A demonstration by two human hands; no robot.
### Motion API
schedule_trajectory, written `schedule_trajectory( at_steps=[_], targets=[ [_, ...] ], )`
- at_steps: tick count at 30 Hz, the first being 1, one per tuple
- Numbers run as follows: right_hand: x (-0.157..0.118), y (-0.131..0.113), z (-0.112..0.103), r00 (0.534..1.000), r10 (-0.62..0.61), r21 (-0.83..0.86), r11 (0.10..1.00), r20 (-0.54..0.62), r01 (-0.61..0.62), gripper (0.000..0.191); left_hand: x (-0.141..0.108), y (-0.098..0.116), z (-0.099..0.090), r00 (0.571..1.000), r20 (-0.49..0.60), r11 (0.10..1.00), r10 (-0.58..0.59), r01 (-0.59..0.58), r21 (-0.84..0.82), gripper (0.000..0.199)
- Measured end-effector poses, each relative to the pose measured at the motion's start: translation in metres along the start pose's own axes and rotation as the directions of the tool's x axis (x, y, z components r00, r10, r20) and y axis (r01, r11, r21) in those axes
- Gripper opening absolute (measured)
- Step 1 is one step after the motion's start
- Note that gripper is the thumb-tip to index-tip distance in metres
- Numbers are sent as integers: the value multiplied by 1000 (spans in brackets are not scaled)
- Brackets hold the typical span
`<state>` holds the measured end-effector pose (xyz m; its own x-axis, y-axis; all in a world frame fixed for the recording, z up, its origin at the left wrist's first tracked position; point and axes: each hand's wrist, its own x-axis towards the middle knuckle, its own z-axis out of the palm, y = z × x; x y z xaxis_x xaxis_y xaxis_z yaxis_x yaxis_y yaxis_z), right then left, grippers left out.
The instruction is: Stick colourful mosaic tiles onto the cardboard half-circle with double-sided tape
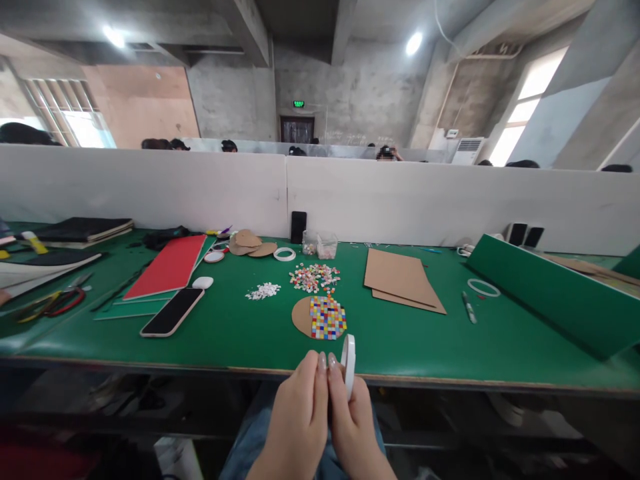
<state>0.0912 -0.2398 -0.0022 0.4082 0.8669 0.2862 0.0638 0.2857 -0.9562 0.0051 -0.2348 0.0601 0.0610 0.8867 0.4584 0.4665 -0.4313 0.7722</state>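
Note:
My right hand (353, 413) is closed around a roll of white tape (350, 363), which stands on edge between its fingers. Thumb to thumb with it, my left hand (300, 410) is curled in a pinch; whatever it grips is hidden. Both hands are in front of the table's near edge, above my lap. Just beyond them lies a round cardboard disc (301, 317), its right part covered with small colourful mosaic tiles (328, 318). Behind it are a heap of mixed loose tiles (314, 277) and a smaller pile of white bits (263, 291).
Left on the green table (240, 340) are a phone (173, 312), a red folder (167, 267) and scissors (65, 300). Cardboard sheets (403, 277), a pen (469, 307) and a green board (550, 293) lie right. A white partition (425, 200) runs behind.

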Motion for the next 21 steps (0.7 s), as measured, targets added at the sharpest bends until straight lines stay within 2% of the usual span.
schedule_trajectory(
  at_steps=[3, 5, 7, 10, 14, 19, 21],
  targets=[
    [1, 0, -5, 990, -112, -26, 993, 84, 115, 41, 1, -3, 1, 1000, 16, 998, 17, -18, 64, 25],
    [2, -4, -7, 984, -126, -29, 991, 126, 131, 40, 2, -3, 0, 999, 46, 998, 1, -4, 70, 26],
    [1, -9, -6, 991, -67, -25, 997, 117, 70, 39, 3, -3, 0, 997, 74, 999, -33, 30, 45, 27],
    [0, -15, -3, 998, 47, -4, 999, 30, -47, 40, 2, -3, 0, 988, 89, 990, -126, 131, -53, 29],
    [-1, -13, -1, 990, 125, -6, 992, 67, -125, 42, 0, -3, 1, 952, 42, 930, -302, 304, -204, 24],
    [1, -4, -5, 997, -13, -53, 998, 82, 17, 39, 3, 0, 1, 953, 136, 925, -271, 296, -237, 21],
    [5, -6, -8, 988, -61, -107, 991, 139, 76, 37, 5, 0, 0, 947, 160, 922, -277, 309, -234, 22]
  ],
)
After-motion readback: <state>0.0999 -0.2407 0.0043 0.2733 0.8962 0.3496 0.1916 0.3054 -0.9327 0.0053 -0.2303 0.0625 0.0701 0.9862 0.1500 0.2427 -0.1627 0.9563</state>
